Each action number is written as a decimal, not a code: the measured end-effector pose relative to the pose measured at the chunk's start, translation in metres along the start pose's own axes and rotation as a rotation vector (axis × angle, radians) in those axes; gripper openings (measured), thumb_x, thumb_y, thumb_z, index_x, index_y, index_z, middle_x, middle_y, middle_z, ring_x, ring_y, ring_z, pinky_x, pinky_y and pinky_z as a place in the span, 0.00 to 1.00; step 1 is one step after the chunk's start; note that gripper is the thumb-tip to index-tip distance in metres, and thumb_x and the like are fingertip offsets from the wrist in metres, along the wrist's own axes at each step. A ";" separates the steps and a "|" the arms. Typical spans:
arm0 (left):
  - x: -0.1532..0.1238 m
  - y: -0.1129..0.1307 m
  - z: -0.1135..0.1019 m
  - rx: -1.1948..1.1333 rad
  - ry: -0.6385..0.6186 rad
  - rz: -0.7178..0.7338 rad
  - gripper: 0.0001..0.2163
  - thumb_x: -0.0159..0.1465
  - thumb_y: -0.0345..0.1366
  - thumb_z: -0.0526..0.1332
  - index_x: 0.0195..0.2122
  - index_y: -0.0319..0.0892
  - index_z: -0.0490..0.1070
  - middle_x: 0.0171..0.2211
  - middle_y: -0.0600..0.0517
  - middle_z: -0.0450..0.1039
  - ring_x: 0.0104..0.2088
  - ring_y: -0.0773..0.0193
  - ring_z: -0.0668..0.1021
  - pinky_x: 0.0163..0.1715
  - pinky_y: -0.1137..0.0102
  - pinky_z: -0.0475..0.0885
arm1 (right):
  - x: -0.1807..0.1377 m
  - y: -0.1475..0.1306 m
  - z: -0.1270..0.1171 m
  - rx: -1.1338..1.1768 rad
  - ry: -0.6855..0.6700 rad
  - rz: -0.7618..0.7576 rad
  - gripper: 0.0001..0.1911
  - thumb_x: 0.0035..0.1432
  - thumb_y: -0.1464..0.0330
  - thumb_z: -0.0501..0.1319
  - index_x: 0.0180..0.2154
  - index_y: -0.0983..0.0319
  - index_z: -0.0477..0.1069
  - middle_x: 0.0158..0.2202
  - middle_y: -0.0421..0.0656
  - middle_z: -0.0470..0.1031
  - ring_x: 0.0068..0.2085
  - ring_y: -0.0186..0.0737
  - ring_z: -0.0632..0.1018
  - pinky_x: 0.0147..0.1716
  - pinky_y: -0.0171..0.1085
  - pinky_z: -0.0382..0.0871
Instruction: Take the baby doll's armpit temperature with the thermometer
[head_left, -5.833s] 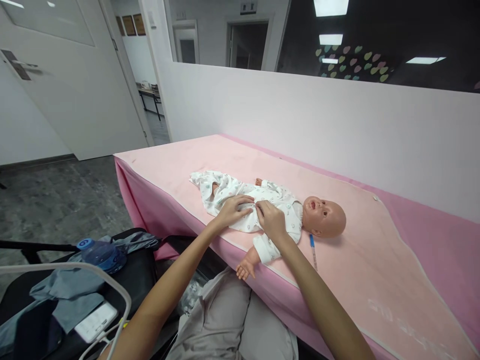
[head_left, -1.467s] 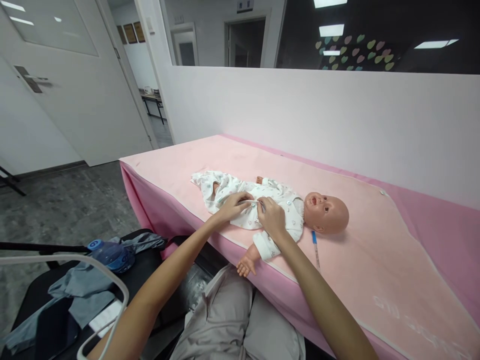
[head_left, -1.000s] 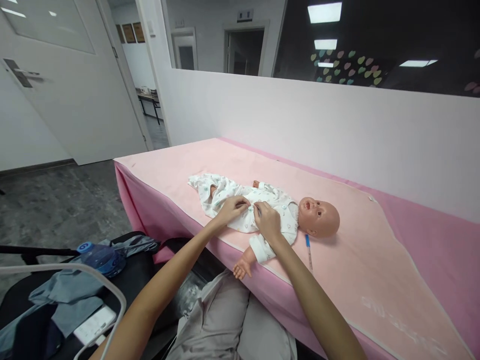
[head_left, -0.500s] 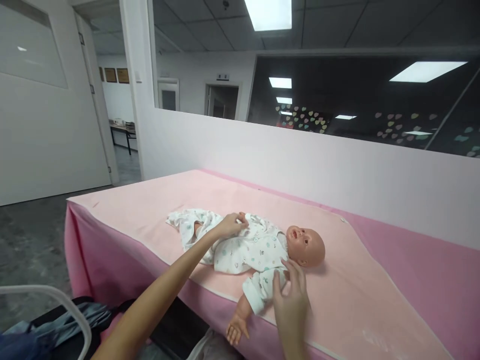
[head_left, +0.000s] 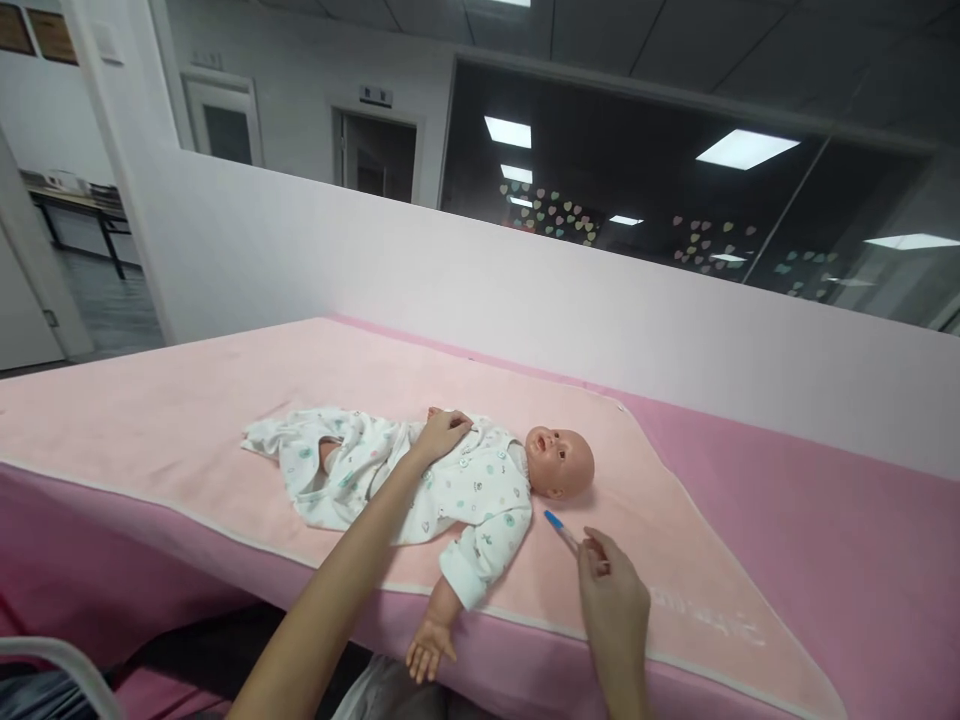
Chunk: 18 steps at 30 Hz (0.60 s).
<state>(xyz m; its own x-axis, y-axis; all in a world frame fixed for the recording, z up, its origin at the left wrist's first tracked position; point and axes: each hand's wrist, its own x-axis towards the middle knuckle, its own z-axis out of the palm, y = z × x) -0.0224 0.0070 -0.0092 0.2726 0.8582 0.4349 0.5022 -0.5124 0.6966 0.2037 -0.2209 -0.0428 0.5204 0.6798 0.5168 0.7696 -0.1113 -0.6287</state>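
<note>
A baby doll (head_left: pixel 559 462) in a white patterned romper (head_left: pixel 465 490) lies on its back on a pale pink mat (head_left: pixel 187 420), head to the right. My left hand (head_left: pixel 442 432) rests palm down on the far side of the doll's chest, fingers flat. My right hand (head_left: pixel 611 600) pinches the near end of a thin thermometer with a blue tip (head_left: pixel 561 530), which lies on the mat just below the doll's head. The doll's near arm (head_left: pixel 431 645) hangs over the table's front edge.
The table (head_left: pixel 825 560) is draped in a darker pink cover and runs along a white half-wall (head_left: pixel 525 300) with dark glass above. A white door and corridor show at far left. A white curved tube (head_left: pixel 67 665) crosses the bottom left corner.
Both hands have left the romper's buttons. My left hand slid to the doll's far side; my right hand moved right and took hold of the thermometer. The view lifted and swung right.
</note>
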 end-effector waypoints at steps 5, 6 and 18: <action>-0.001 0.005 -0.003 -0.011 -0.014 -0.011 0.11 0.57 0.37 0.54 0.32 0.40 0.74 0.31 0.50 0.76 0.36 0.59 0.75 0.42 0.64 0.66 | 0.036 -0.024 -0.021 0.088 0.029 -0.016 0.17 0.48 0.56 0.56 0.34 0.60 0.71 0.26 0.42 0.75 0.26 0.38 0.74 0.28 0.33 0.65; -0.001 0.006 -0.002 -0.010 -0.011 -0.015 0.11 0.57 0.37 0.54 0.32 0.40 0.74 0.31 0.50 0.76 0.36 0.59 0.75 0.42 0.64 0.66 | 0.043 -0.026 -0.021 0.097 -0.008 -0.038 0.17 0.47 0.55 0.57 0.32 0.60 0.71 0.25 0.41 0.74 0.26 0.37 0.73 0.28 0.33 0.64; -0.003 0.004 0.000 -0.018 -0.014 -0.034 0.11 0.58 0.37 0.54 0.34 0.40 0.74 0.31 0.49 0.76 0.40 0.57 0.74 0.46 0.62 0.64 | 0.027 -0.010 -0.022 0.128 -0.462 -0.094 0.21 0.56 0.54 0.50 0.19 0.59 0.60 0.14 0.37 0.64 0.21 0.36 0.72 0.20 0.31 0.57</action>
<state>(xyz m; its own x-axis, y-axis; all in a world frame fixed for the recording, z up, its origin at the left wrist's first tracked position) -0.0210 0.0026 -0.0071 0.2669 0.8753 0.4032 0.4964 -0.4835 0.7210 0.2183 -0.2170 -0.0095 0.2101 0.9365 0.2807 0.7386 0.0360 -0.6731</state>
